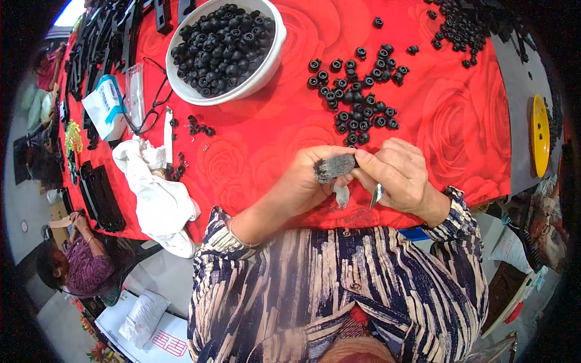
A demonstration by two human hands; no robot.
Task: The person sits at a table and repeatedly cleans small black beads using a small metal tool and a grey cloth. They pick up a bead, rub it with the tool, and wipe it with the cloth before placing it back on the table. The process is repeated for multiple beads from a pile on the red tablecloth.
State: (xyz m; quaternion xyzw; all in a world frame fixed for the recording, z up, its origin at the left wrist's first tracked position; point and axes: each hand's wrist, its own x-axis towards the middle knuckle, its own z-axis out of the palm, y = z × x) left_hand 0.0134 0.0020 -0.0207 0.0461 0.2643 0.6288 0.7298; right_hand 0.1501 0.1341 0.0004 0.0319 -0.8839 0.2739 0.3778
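Observation:
My left hand and my right hand meet over the near edge of the red-covered table. A dark grey, knitted-looking piece with a frayed end lies across my left fingers; whether it is worn or held is unclear. Below it hangs a small whitish tip, perhaps a covered finger. My right hand is closed, its thumb against the grey piece's right end. From under its fingers sticks a short shiny metal blade, its handle hidden. Just beyond my hands lie several small round black parts with hollow ends.
A white bowl heaped with similar black parts stands at far left-centre. Glasses, a white cloth and long black pieces lie left. More black parts and a yellow lid-like disc are right. Another person sits left.

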